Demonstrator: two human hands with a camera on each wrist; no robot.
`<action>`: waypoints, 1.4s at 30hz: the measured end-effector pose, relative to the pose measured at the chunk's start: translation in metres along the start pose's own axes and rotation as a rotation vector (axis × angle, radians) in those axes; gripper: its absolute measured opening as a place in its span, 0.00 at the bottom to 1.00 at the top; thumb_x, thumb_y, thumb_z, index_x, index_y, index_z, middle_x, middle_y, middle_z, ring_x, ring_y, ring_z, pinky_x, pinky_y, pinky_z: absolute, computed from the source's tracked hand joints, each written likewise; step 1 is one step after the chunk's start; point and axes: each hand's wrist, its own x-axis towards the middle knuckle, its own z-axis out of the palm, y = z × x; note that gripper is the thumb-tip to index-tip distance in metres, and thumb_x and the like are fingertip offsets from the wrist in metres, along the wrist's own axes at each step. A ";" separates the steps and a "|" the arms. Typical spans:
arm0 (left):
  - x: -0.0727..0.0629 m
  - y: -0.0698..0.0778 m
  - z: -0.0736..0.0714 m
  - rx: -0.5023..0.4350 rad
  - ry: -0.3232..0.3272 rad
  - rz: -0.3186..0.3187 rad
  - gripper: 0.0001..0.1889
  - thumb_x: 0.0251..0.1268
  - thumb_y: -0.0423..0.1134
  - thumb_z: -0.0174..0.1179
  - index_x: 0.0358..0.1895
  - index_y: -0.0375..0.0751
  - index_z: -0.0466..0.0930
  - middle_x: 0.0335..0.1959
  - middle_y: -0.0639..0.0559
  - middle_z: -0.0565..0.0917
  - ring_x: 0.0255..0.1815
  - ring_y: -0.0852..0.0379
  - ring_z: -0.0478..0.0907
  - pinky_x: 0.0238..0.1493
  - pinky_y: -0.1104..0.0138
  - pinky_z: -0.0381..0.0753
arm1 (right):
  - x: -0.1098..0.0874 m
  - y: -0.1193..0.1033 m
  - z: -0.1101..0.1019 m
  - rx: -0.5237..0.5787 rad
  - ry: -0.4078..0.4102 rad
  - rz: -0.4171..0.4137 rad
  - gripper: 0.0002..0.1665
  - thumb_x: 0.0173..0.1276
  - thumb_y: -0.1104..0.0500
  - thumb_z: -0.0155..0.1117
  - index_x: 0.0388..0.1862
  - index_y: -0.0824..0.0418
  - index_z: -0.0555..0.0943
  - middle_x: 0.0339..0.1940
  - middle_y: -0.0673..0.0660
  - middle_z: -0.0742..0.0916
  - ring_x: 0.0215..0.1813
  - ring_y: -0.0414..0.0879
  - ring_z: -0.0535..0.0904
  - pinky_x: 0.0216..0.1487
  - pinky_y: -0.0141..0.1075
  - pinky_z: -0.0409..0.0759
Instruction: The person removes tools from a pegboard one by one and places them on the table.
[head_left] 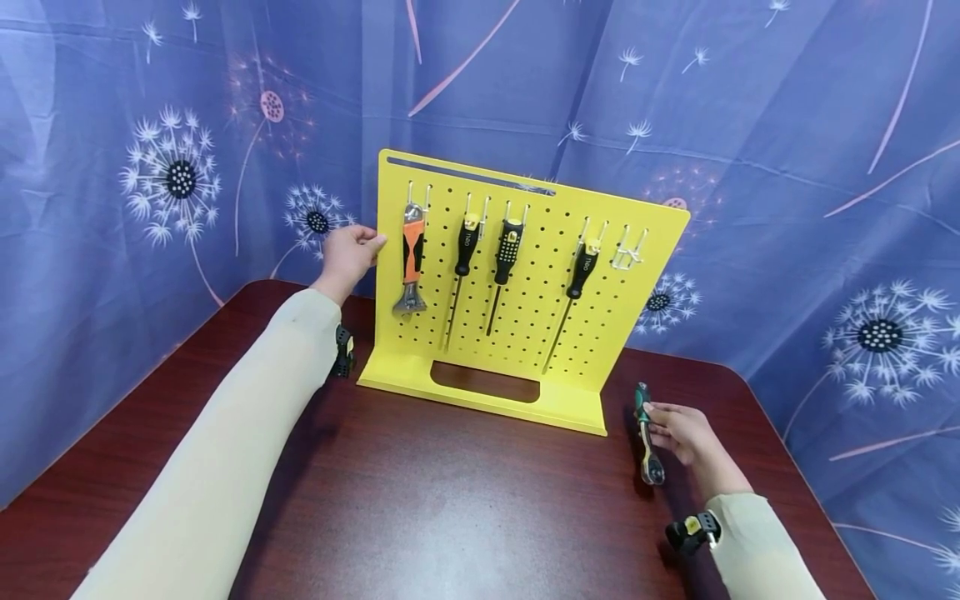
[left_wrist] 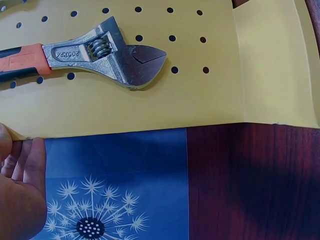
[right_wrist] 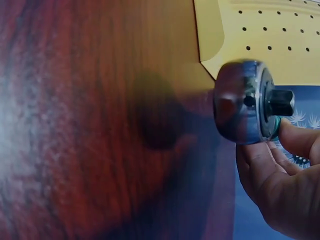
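My left hand (head_left: 350,257) pinches the left edge of an upright yellow pegboard (head_left: 652,223), thumb on the front face. Beside it hangs an adjustable wrench (head_left: 413,254) with an orange and black handle; in the left wrist view its steel jaw (left_wrist: 135,60) lies close to the board's edge. On the right, my right hand (head_left: 686,433) holds a ratchet wrench (head_left: 647,442) by its green handle, head toward me, to the right of the board. The right wrist view shows the round ratchet head (right_wrist: 240,102) with its square drive; the handle is mostly hidden behind it.
Three black-handled screwdrivers (head_left: 467,246) hang from metal hooks on the board. Another pair of hooks (head_left: 622,262) sticks out near its right edge. The board stands on a dark red wooden table (head_left: 450,492), with a blue dandelion-print curtain (head_left: 480,83) behind.
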 end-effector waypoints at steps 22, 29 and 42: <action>-0.002 0.004 -0.001 -0.023 -0.018 -0.024 0.20 0.81 0.41 0.54 0.63 0.30 0.79 0.63 0.33 0.81 0.62 0.40 0.82 0.67 0.56 0.83 | 0.009 0.005 0.007 -0.082 0.003 0.039 0.33 0.82 0.61 0.49 0.73 0.85 0.56 0.25 0.44 0.81 0.27 0.33 0.77 0.29 0.25 0.83; -0.001 0.003 -0.001 -0.030 -0.025 -0.024 0.20 0.80 0.41 0.54 0.64 0.30 0.79 0.64 0.33 0.81 0.62 0.41 0.81 0.67 0.56 0.83 | 0.009 0.005 0.008 -0.114 0.022 0.049 0.35 0.82 0.61 0.50 0.74 0.84 0.56 0.27 0.45 0.81 0.29 0.33 0.77 0.31 0.26 0.84; 0.000 0.003 -0.002 -0.039 -0.028 -0.033 0.20 0.80 0.40 0.54 0.64 0.30 0.78 0.65 0.33 0.80 0.63 0.40 0.81 0.68 0.56 0.83 | 0.014 0.003 0.013 -0.175 0.095 0.059 0.33 0.81 0.61 0.53 0.72 0.84 0.61 0.33 0.52 0.81 0.33 0.39 0.76 0.33 0.29 0.86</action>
